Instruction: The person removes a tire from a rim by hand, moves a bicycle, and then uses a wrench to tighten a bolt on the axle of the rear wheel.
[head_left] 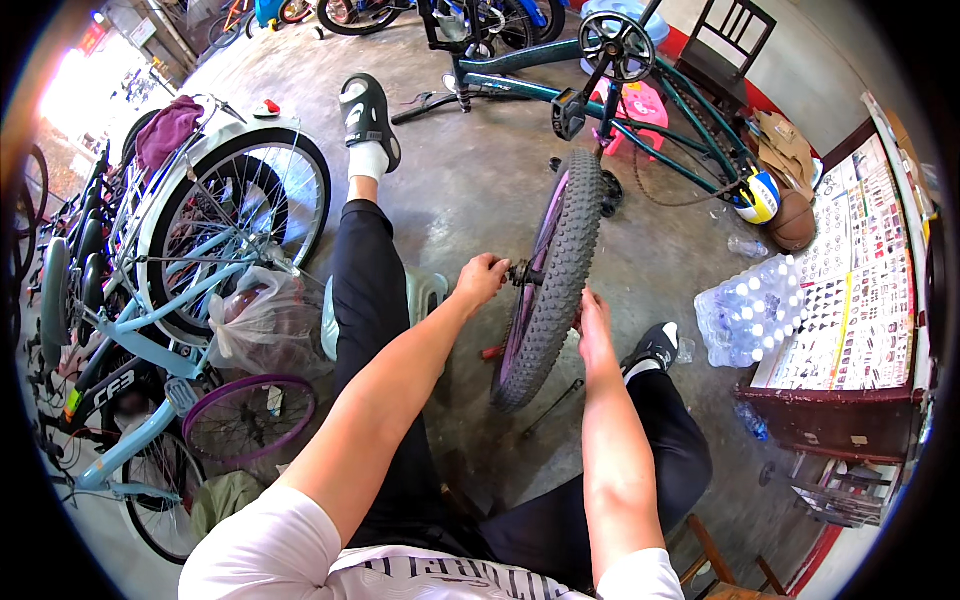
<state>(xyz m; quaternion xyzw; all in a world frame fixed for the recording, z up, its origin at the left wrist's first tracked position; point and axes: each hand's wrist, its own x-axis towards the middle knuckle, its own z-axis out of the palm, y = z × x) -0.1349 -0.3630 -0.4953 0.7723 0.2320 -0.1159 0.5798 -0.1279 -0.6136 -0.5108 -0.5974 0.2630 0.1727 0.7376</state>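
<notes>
A bicycle wheel (548, 290) with a black knobby tyre and a purple rim stands upright between my legs. My left hand (483, 277) pinches the end of its axle (520, 272), on the wheel's left side. My right hand (594, 322) is at the right side of the tyre, fingers curled in toward the hub. The tyre hides the right fingertips and whatever they grip. Beyond the wheel, a dark green bicycle frame (520, 88) with a crank and pedal (569, 114) is propped up, its chain (665, 200) hanging loose.
To the left stand several bicycles, one light blue (150, 345), with a loose purple rim (250, 418) below. A wrapped pack of water bottles (750, 310) lies by a dark red cabinet (830, 420) at the right. A pink stool (640, 120) and a basketball (792, 221) are farther back.
</notes>
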